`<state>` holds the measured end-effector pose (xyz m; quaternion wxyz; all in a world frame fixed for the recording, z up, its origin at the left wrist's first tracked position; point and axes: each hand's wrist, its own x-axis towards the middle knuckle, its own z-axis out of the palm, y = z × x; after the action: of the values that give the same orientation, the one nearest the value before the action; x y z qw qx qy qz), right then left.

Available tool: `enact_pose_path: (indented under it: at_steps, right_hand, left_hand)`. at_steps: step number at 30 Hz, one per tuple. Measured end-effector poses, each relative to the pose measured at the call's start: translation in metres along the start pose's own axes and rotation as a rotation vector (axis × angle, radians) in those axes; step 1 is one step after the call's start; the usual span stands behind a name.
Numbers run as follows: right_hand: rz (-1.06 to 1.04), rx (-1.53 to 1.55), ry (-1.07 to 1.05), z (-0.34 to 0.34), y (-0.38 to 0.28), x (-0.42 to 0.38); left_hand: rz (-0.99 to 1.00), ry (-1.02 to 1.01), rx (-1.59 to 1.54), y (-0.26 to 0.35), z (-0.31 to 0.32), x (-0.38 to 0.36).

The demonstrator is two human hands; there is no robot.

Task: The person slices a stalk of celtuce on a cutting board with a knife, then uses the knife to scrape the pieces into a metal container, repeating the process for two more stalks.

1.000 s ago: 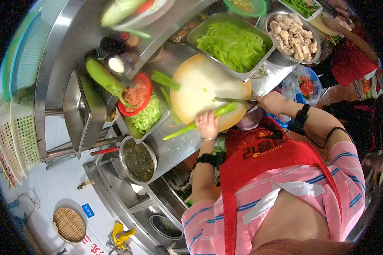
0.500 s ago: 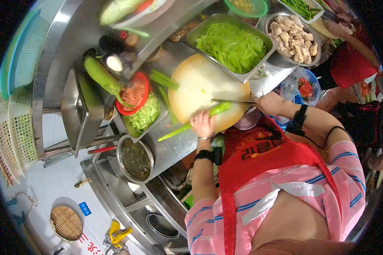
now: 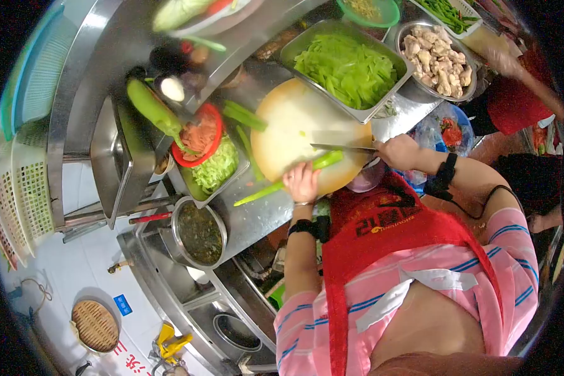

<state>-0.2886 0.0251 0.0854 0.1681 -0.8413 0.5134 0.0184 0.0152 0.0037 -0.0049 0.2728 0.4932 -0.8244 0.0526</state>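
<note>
My left hand (image 3: 302, 182) is closed over a long green celery stalk (image 3: 329, 159), pressing it at the near edge of the round cutting board (image 3: 282, 116). The stalk's thin end sticks out past the board to the left. In my right hand (image 3: 399, 152) is a cleaver (image 3: 339, 138), its handle gripped at the board's right edge. The blade reaches over the board, just beyond the stalk and apart from my left fingers. More green stalks (image 3: 244, 115) lie at the board's left rim. A small green scrap rests on the board.
Beyond the board stands a metal tray (image 3: 361, 114) of green slices, beside a bowl of chopped meat (image 3: 437, 59). To the left are a red bowl (image 3: 218, 135) of orange-pink slices and a tray of pale green shreds (image 3: 214, 168). Another person's arm (image 3: 532, 84) shows at far right.
The cleaver has turned so that more of its flat blade shows. My left hand and the stalk stay nearly in place. The other person's arm at the right has moved.
</note>
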Motion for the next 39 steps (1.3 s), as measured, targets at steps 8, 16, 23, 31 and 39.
enact_pose_path:
  at_steps: [8,16,23,31,39]
  right_hand:
    - [0.054,-0.005,-0.147,-0.015,-0.013,0.005]
    - [0.007,-0.061,-0.12,-0.005,-0.011,0.009]
    - [0.013,-0.014,-0.127,0.01,-0.007,0.013]
    - [-0.014,-0.017,-0.074,0.01,-0.009,0.014]
    - [0.008,0.043,-0.101,0.006,-0.015,0.018]
  left_hand:
    - [-0.009,0.01,-0.012,-0.001,0.001,0.0]
    - [-0.004,0.005,0.006,0.0,0.001,-0.001]
    - [-0.02,-0.008,-0.001,-0.001,0.004,-0.004]
    - [0.0,0.085,-0.002,-0.001,0.006,-0.005]
    - [0.021,0.09,-0.004,-0.001,0.008,-0.004]
